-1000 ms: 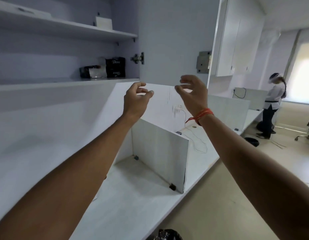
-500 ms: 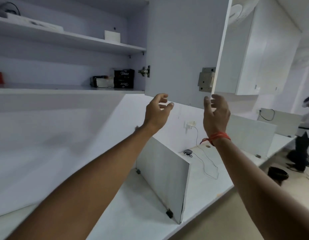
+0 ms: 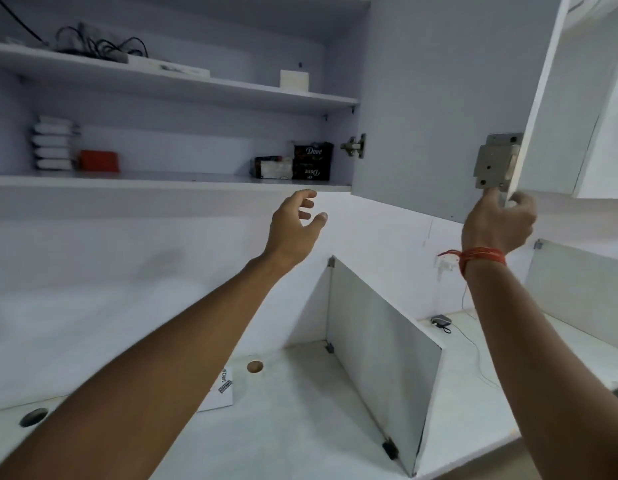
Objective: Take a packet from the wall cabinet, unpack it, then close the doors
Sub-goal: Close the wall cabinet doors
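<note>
The wall cabinet stands open, its right door (image 3: 435, 98) swung out toward me. My right hand (image 3: 498, 223), with a red thread at the wrist, grips the lower corner of that door just below its metal lock (image 3: 496, 161). My left hand (image 3: 295, 225) hovers open beneath the bottom shelf (image 3: 145, 180), fingers apart and holding nothing. On that shelf sit two stacked black Dove packets (image 3: 312, 161), a silvery packet (image 3: 271, 167) beside them, a red box (image 3: 99, 161) and a stack of white packets (image 3: 53, 142).
The upper shelf (image 3: 196, 86) carries black cables (image 3: 99, 46) and a small white box (image 3: 293, 79). Below is a white counter (image 3: 293, 417) with a grey divider panel (image 3: 380, 358), a white paper (image 3: 219, 393), cable holes and a small adapter (image 3: 441, 320) with its wire.
My view tilted up toward the cabinet. My right hand rose and closed on the door's lower corner. My left hand moved up beneath the bottom shelf, still open.
</note>
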Motion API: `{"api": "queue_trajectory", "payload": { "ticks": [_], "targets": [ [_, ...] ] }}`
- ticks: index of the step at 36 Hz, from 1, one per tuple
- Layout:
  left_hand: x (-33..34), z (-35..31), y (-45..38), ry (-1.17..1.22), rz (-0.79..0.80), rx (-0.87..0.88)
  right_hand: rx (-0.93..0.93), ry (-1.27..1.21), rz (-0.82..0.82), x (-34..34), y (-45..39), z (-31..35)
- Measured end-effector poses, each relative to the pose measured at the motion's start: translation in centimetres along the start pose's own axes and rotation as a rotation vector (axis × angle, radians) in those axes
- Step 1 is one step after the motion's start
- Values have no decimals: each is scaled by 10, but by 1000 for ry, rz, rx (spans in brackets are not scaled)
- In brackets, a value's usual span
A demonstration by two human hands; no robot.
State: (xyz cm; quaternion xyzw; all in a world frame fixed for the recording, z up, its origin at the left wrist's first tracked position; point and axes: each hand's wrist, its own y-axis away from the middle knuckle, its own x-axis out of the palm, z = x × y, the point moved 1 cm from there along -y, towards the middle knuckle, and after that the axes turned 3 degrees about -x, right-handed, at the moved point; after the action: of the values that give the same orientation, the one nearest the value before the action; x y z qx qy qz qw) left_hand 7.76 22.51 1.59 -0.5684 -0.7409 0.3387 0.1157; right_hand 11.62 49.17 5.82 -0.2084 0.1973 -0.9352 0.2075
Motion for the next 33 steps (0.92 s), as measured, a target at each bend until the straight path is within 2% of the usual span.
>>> {"api": "queue_trajectory", "payload": {
  "ticks": [8, 12, 19, 26, 33],
  "targets": [
    [-7, -3, -5, 38, -11, 2, -78, -79, -53, -3, 37, 7],
    [-4, -7, -4, 78, 3, 18, -121, -183, -16, 2, 62, 13],
    [-19, -15, 0, 110, -18, 125, -392, -249, 256, 25, 123, 29],
    [-52, 1, 1, -65, 13, 262, -682, -82, 501, 70, 170, 28],
    [-87, 24, -7, -138, 27, 221, -714, 75, 696, 136, 193, 20]
  ]
}}
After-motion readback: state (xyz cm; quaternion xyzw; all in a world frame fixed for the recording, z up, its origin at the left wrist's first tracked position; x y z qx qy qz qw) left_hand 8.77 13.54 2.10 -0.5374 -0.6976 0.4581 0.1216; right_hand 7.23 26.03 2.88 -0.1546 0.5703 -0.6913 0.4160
